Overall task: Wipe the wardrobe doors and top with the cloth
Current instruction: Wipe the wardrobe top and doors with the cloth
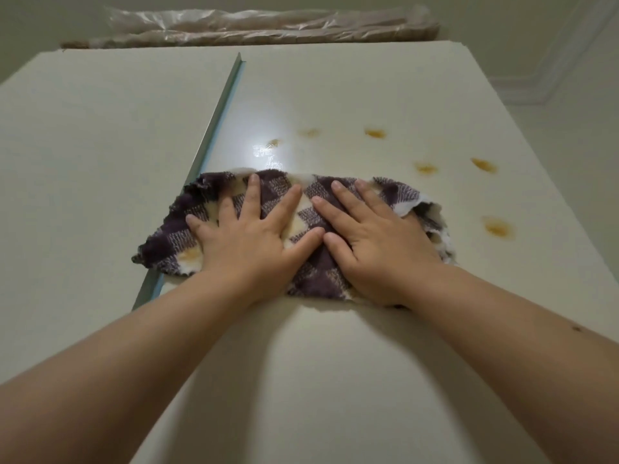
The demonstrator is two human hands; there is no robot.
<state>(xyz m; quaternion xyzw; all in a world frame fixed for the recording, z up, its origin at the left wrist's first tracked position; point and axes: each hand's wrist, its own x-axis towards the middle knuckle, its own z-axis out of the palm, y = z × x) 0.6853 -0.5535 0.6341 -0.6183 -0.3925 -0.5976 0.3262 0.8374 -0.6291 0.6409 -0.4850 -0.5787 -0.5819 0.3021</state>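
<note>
A purple and cream checked cloth [187, 226] lies spread flat against the cream wardrobe door [335, 95]. My left hand [254, 242] presses flat on the cloth's left half, fingers spread. My right hand [371, 242] presses flat on its right half, thumbs almost touching. Several orange-brown stains [375, 133] dot the door above and to the right of the cloth, one [499, 227] close to its right end. The cloth carries a yellowish mark near its lower left corner.
A greenish metal strip [217, 118] runs along the gap between this door and the left door [83, 145]. On the wardrobe top lie long bundles wrapped in clear plastic [268, 28]. A white wall with ceiling moulding [552, 72] is at the right.
</note>
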